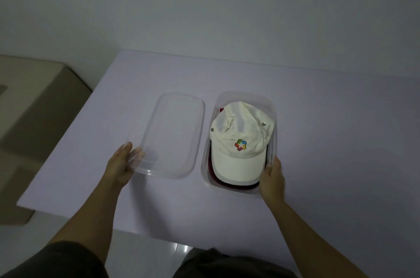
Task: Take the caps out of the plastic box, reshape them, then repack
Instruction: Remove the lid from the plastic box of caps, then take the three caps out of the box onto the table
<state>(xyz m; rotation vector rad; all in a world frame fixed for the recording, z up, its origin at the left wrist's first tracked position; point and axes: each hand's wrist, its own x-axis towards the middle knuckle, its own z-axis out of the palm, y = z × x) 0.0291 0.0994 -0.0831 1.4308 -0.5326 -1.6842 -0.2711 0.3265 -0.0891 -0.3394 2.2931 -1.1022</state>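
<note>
A clear plastic box (271,104) stands open on the white table, right of centre. A cream cap (241,139) with a multicoloured logo lies on top inside it, brim toward me. Beneath it show the edges of darker caps, one dark red (231,185). The clear lid (175,132) lies flat on the table just left of the box. My left hand (123,161) grips the lid's near left corner, fingers under the rim. My right hand (272,177) holds the box's near right corner.
The white table (329,152) runs back to a plain wall. A beige cabinet or box (38,107) stands on the floor to the left. The table's near edge is close to my body, with glossy floor tiles below.
</note>
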